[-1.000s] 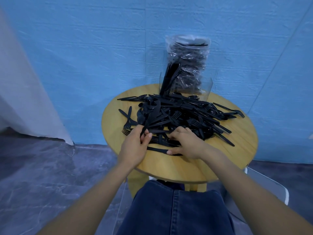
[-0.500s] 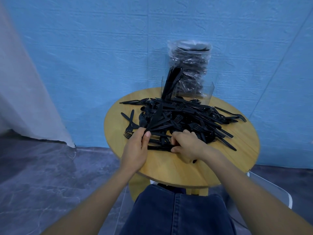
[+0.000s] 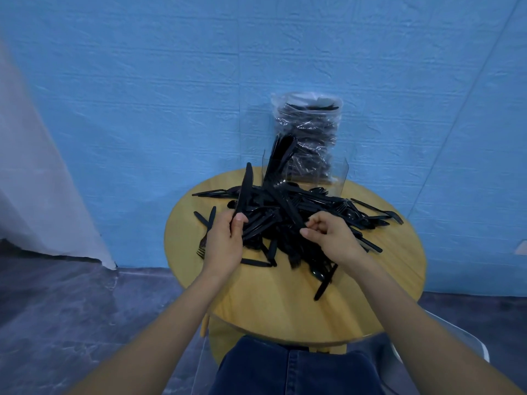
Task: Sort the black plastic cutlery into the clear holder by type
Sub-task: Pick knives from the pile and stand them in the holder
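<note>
Gripping knife (image 3: 244, 195) upright, left hand (image 3: 224, 246).

Black cutlery (image 3: 288, 215); yellow table (image 3: 285, 303); blue wall (image 3: 142, 95).

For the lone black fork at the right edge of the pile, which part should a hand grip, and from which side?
Probably grip the fork by its bare handle, coming from above on the right. Its tines point away from the pile, and the handle's inner end runs under other pieces, so a sideways pull outward seems cleanest.
</note>
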`<state>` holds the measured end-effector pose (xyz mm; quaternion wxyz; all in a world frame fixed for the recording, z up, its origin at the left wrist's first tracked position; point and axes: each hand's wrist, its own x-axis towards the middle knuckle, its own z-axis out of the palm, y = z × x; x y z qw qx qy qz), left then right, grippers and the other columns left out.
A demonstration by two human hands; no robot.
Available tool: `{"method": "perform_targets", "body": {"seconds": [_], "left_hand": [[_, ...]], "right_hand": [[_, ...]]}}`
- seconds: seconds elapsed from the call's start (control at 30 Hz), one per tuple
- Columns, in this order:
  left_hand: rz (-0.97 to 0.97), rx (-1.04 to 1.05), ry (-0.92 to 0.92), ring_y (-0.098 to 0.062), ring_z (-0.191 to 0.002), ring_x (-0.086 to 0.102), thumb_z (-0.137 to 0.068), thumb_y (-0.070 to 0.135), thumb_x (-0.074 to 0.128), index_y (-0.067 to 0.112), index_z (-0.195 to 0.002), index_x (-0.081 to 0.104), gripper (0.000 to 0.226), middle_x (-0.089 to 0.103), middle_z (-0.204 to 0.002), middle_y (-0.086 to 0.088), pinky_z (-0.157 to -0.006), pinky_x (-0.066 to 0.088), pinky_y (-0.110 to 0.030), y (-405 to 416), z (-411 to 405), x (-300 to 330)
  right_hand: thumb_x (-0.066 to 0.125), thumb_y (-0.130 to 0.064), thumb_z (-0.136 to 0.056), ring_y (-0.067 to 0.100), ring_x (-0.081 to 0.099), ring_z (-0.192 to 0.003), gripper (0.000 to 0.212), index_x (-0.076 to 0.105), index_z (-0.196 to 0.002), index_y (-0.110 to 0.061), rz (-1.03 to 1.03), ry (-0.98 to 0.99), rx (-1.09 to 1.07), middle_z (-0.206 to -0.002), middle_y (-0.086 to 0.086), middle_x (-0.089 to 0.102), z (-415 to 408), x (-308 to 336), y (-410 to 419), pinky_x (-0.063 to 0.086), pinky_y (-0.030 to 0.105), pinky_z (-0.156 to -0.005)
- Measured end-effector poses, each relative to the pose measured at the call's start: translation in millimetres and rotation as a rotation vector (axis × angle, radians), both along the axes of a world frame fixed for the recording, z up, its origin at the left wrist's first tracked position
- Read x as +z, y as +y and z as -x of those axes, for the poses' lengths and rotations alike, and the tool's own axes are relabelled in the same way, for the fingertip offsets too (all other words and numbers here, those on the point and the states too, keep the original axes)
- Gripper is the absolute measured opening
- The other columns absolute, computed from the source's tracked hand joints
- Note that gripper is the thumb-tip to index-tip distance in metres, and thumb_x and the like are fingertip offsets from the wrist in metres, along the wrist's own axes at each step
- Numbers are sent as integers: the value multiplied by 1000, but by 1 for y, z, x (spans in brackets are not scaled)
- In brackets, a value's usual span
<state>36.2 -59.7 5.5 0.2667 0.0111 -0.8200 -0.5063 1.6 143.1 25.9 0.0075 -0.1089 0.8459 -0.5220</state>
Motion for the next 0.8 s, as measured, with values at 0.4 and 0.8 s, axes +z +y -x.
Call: {"method": "perform_targets", "body": {"seconds": [0.4, 0.8], "left_hand": [[-391, -212, -114, -1, -51, 42, -95, 33, 51, 16, -89, 59, 20, 47, -62, 11, -52, 34, -19, 49, 37, 26], [-593, -295, -269, 0, -52, 49, -90, 16, 61, 18, -79, 59, 12, 54, -72, 1, -46, 38, -16, 61, 46, 26]], "right_hand": [[60, -6, -90, 13, 61, -77, 8, 65, -88, -12, 320, -18, 3, -85, 6, 65, 17, 11, -16, 52, 22, -74], [57, -22, -94, 19, 59, -74, 19, 69, -88, -9, 412, -91, -37, -79, 7, 66, 20, 8, -21, 49, 33, -70]]}}
